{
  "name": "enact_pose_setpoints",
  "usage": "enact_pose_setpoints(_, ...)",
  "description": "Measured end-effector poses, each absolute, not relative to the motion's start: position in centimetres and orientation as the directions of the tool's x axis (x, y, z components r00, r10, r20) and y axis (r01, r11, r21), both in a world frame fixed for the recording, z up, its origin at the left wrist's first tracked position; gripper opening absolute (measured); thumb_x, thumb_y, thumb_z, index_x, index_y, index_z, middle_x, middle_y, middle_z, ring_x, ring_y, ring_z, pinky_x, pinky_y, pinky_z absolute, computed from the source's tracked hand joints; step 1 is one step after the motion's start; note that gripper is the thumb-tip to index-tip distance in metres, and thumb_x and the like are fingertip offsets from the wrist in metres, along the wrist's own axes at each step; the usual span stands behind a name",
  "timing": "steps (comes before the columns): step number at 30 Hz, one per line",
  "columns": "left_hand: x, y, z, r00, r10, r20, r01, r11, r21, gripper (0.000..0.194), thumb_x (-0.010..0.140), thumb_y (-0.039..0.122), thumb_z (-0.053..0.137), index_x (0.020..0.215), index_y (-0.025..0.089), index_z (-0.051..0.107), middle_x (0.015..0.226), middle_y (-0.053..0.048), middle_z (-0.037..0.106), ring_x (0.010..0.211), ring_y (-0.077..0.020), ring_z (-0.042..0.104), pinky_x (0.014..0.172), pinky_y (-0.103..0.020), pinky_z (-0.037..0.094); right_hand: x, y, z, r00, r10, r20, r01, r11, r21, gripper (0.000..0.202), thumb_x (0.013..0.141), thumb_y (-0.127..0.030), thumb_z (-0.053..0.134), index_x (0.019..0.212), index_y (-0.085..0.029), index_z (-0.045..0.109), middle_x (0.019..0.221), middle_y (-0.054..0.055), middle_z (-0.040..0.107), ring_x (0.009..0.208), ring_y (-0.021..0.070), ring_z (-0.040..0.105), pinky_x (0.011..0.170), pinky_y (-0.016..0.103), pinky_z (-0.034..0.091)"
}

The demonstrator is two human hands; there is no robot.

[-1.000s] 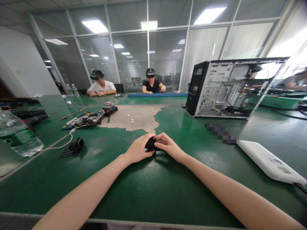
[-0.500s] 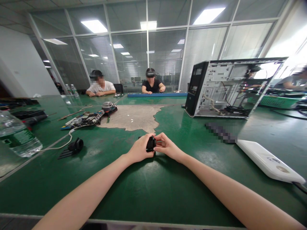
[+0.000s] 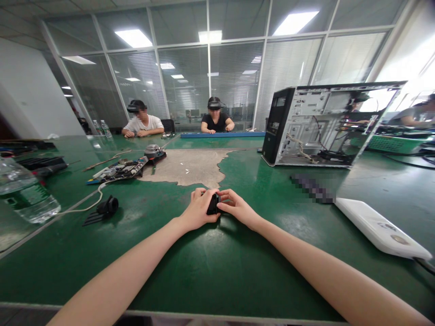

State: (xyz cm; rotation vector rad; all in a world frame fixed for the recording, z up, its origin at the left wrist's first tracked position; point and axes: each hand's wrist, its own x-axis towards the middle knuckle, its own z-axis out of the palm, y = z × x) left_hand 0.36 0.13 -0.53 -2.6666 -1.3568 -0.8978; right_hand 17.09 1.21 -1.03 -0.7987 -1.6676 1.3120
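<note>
A small black object (image 3: 213, 204) is held between my two hands, just above the green table top (image 3: 217, 276). My left hand (image 3: 200, 208) wraps round its left side, with the thumb along the near edge. On the other side, the thumb and fingertips of my right hand (image 3: 236, 207) press on the object's right end. My fingers hide much of the object, and I cannot make out what it is. To the left lies a black part with a round end and prongs (image 3: 108, 206).
A circuit board (image 3: 118, 171) and water bottle (image 3: 29, 194) stand left. An open computer case (image 3: 316, 127) sits back right, near a white power bank-like device (image 3: 382, 226) with a cable. Two people (image 3: 144, 124) (image 3: 217, 121) sit across the table; another is far right.
The black object has turned slightly in my hands. My left fingers have shifted at its far side, and my right fingertips have moved a little on its end.
</note>
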Motion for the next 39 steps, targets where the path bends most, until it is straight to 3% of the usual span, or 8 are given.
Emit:
enact_pose_setpoints(6,0.26,0.37,-0.75,0.529,0.699,0.482,0.677,-0.69,0.257,0.058,0.064,0.027,0.057,0.115,0.023,0.028,0.111,-0.003,0.047,0.101,-0.0202,0.043,0.096,-0.042,0.017,17.33,1.34,-1.16,-0.5,0.822,0.272,-0.104,0.255,-0.961,0.035,0.062,-0.024,0.066,0.09,-0.021,0.046,0.093,0.0,0.052,0.088,0.0137,0.054,0.083,0.032,0.042)
enact_pose_setpoints(13,0.45,0.34,-0.42,0.534,0.686,0.495,0.656,-0.705,0.269,0.053,0.063,0.025,0.057,0.109,0.02,0.032,0.103,-0.004,0.046,0.096,-0.0207,0.044,0.089,-0.038,0.028,17.06,1.12,-0.99,-0.464,0.835,0.294,-0.106,0.278,-0.955,0.02,0.069,-0.025,0.06,0.084,-0.02,0.047,0.088,-0.001,0.052,0.085,0.0124,0.055,0.079,0.03,0.042)
enact_pose_setpoints(17,0.58,0.16,-0.18,0.53,0.69,0.494,0.668,-0.698,0.258,0.052,0.062,0.025,0.057,0.108,0.019,0.032,0.101,-0.005,0.045,0.094,-0.0216,0.044,0.086,-0.038,0.031,16.93,1.11,-0.89,-0.433,0.854,0.289,-0.07,0.288,-0.955,0.022,0.069,-0.025,0.06,0.087,-0.02,0.048,0.086,-0.001,0.052,0.083,0.0122,0.054,0.079,0.03,0.043)
enact_pose_setpoints(25,0.61,0.09,-0.27,0.522,0.686,0.506,0.663,-0.7,0.266,0.051,0.064,0.028,0.056,0.109,0.019,0.032,0.101,-0.006,0.045,0.094,-0.022,0.044,0.086,-0.039,0.032,17.09,1.45,-1.18,-0.398,0.887,0.235,-0.008,0.253,-0.968,0.03,0.067,-0.028,0.061,0.093,-0.019,0.048,0.089,0.002,0.054,0.083,0.0135,0.055,0.081,0.034,0.043)
enact_pose_setpoints(31,0.58,0.03,-0.23,0.521,0.689,0.503,0.662,-0.699,0.272,0.052,0.063,0.024,0.056,0.109,0.02,0.032,0.102,-0.006,0.045,0.095,-0.0217,0.044,0.087,-0.039,0.031,17.32,1.25,-1.14,-0.472,0.832,0.291,-0.112,0.271,-0.956,0.032,0.061,-0.024,0.067,0.086,-0.02,0.046,0.092,0.0,0.054,0.086,0.0136,0.055,0.081,0.032,0.043)
enact_pose_setpoints(39,0.61,0.1,-0.25,0.524,0.684,0.508,0.657,-0.704,0.27,0.049,0.064,0.025,0.055,0.108,0.02,0.033,0.101,-0.005,0.046,0.094,-0.0215,0.044,0.085,-0.038,0.032,17.1,1.26,-1.11,-0.411,0.873,0.263,-0.077,0.254,-0.964,0.024,0.067,-0.032,0.06,0.084,-0.019,0.047,0.087,0.0,0.054,0.079,0.0121,0.055,0.074,0.03,0.045)
